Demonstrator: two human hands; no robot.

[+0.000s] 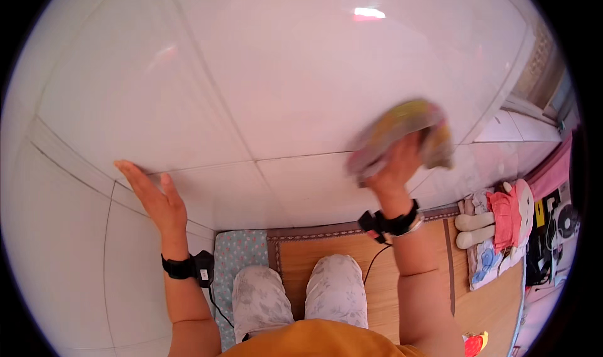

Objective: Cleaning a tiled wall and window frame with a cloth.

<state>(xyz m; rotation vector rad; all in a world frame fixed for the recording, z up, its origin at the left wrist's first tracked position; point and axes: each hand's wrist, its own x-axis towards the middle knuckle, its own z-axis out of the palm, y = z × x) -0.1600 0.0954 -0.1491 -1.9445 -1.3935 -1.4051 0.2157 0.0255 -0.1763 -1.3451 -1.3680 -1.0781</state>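
My right hand (398, 161) presses a bunched, multicoloured cloth (410, 116) against the white tiled wall (301, 88), right of centre. Hand and cloth are blurred, and the cloth hides some of the fingers. At the left, my left hand (155, 196) is raised at the wall near the corner, its thumb apart from the fingers and nothing in it; whether the palm touches the tiles I cannot tell. Black straps with small devices and cables are on both wrists.
Below the wall lies a woven mat (405, 258) with a brown border, beside a blue-grey floral cloth (240, 244). At the right, a plush doll (506, 215) in a pink dress lies on folded fabric (490, 267). A small fan (565, 220) stands beyond it. My knees are on the bedding.
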